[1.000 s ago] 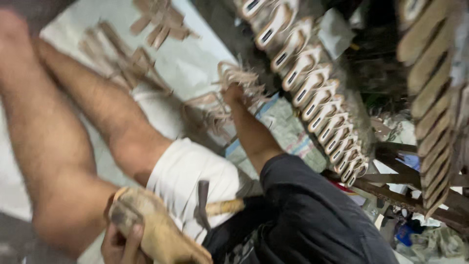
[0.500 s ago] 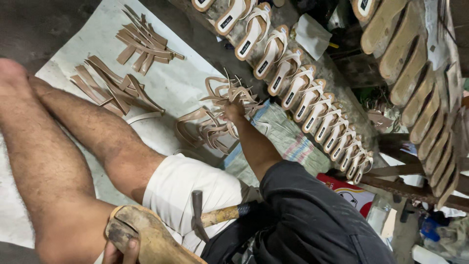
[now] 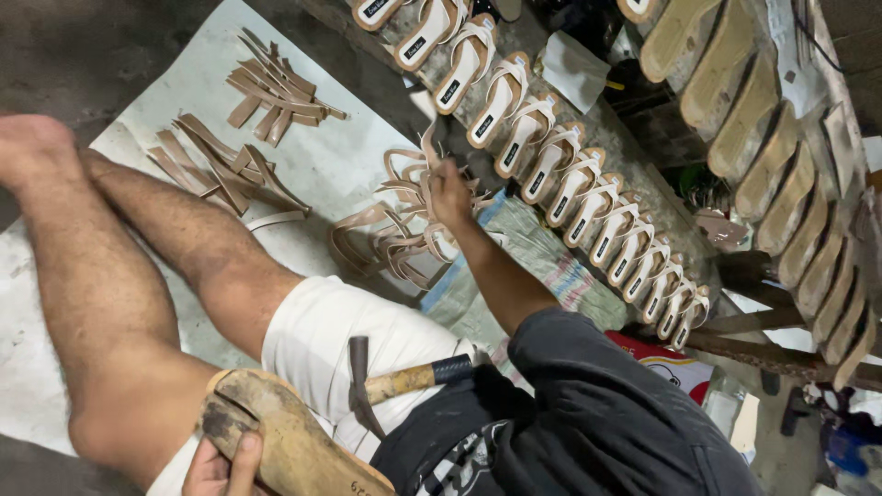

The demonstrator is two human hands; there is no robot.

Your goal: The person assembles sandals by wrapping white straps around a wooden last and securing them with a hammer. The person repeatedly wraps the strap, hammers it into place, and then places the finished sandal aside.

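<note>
Reaching out with fingers closed on one piece of the tangled heap of beige looped sandal straps (image 3: pixel 404 225) within arm's length, the right hand (image 3: pixel 450 191) picks while the left hand (image 3: pixel 220 464) grips the worn tan sole-shaped last (image 3: pixel 289 441) steadied on the lap.

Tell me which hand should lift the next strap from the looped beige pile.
Right. The right hand touches the pile of looped beige straps; the left hand grips the worn wooden shoe form on the knee.
</note>
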